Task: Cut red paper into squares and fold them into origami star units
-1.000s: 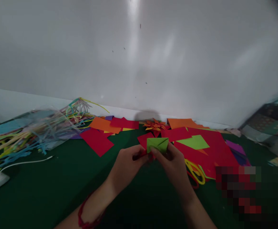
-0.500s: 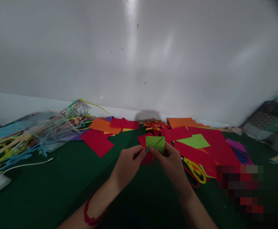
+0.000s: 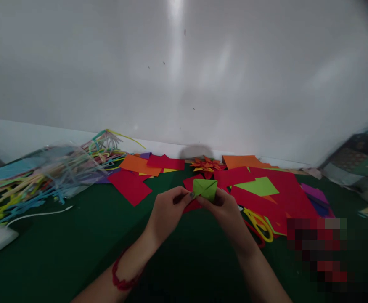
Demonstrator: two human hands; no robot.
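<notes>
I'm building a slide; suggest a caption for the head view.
Right hand holds a folded green paper, left hand at its edge, above a green tabletop.

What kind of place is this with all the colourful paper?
It looks like a craft table, maybe at home or in a classroom; I can't tell which. The clues are the red sheet, yellow scissor handle and folded green paper.

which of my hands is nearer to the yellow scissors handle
Right. The right hand is just left of the yellow scissors handle, holding the folded green paper; the left hand is farther left, at that paper's left edge.
</notes>
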